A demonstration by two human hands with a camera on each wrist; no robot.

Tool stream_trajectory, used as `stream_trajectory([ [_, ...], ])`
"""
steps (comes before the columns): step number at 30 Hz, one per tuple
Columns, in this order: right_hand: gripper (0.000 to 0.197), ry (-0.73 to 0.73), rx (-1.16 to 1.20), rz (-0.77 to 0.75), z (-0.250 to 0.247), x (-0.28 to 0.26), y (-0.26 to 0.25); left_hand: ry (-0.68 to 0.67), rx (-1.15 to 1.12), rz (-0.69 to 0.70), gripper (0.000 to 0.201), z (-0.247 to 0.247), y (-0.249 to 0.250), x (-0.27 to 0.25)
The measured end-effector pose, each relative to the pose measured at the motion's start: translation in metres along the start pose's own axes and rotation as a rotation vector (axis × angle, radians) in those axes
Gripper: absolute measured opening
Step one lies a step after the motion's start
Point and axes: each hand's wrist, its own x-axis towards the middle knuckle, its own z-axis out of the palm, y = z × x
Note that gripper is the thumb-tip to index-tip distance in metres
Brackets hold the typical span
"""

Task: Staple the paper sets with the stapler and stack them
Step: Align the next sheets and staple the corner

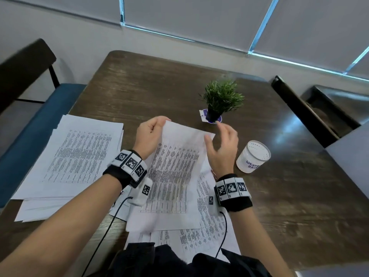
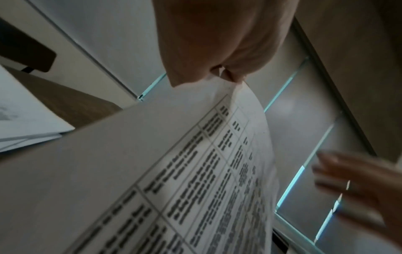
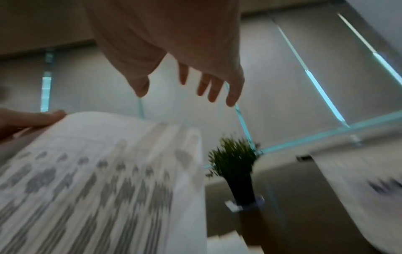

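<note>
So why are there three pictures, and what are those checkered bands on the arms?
The bands hold small cameras, one on each wrist. The big picture comes from a camera on the person's head; the other two look along each hand. The left hand pinches the top corner of a lifted printed paper set. The right hand is open beside it, holding nothing. On the dark wooden table lie a white paper stack, a small green potted plant and a white labelled cup. No stapler shows.
</note>
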Motion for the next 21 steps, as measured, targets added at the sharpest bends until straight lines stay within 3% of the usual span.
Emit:
stream_trajectory([
  [1, 0.039, -0.017, -0.021, -0.112, 0.003, 0.008, -0.008, -0.031, 0.011, 0.033, 0.024, 0.003, 0.001, -0.004],
  [3, 0.029, -0.146, -0.025, -0.196, 0.011, 0.018, -0.023, -0.078, 0.003, 0.091, 0.022, 0.007, 0.006, -0.01],
  [7, 0.026, -0.317, 0.037, -0.062, 0.018, 0.02, -0.035, -0.088, -0.016, 0.121, 0.023, 0.01, 0.015, -0.016],
  [13, 0.021, -0.305, 0.16, -0.077, 0.017, 0.015, -0.045, -0.025, -0.148, 0.004, 0.017, -0.001, 0.018, -0.017],
  [18, 0.019, -0.238, 0.176, 0.024, 0.014, 0.021, -0.037, -0.024, -0.231, -0.167, 0.009, -0.006, 0.015, -0.018],
  [21, 0.018, -0.297, 0.15, 0.094, 0.012, 0.024, -0.034, -0.018, -0.168, -0.168, 0.009, -0.006, 0.008, -0.022],
])
